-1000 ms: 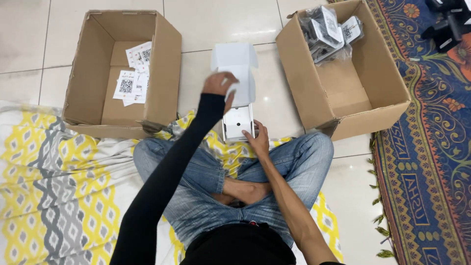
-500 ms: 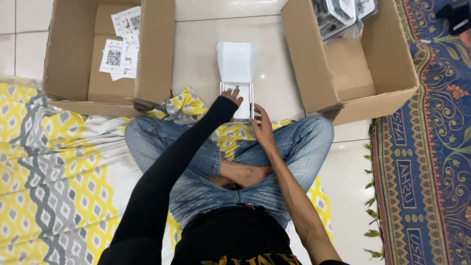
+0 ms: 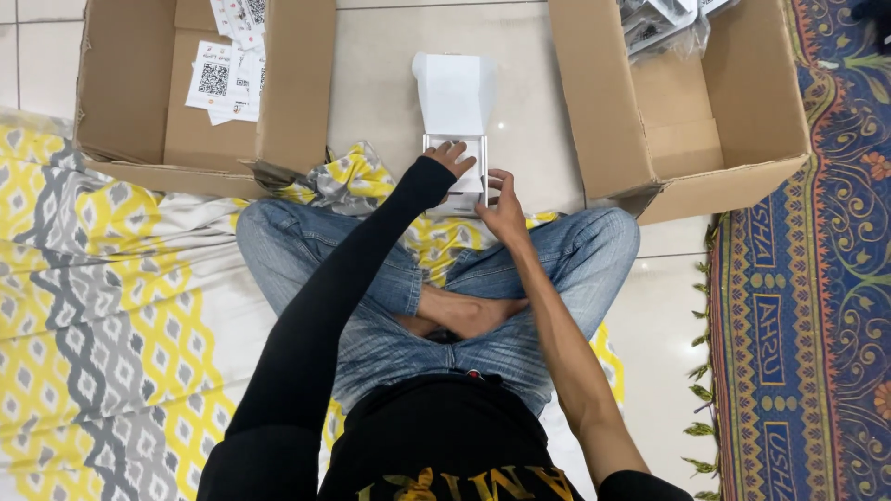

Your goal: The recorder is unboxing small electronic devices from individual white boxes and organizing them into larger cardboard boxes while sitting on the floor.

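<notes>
Small white box (image 3: 455, 139) sits on the tile floor (image 3: 371, 83) ahead of the crossed legs, lid flipped up. Left hand (image 3: 452, 158) lies flat on it, fingers spread; right hand (image 3: 504, 206) pinches its right edge. Left carton (image 3: 288, 93) holds white labels (image 3: 223, 70); right carton (image 3: 742, 139) holds bagged items (image 3: 664, 19). Bare tile between cartons.

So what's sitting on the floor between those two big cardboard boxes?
In the head view, a small white box with its lid flipped open lies between the left cardboard box and the right cardboard box; both hands touch it.
</notes>
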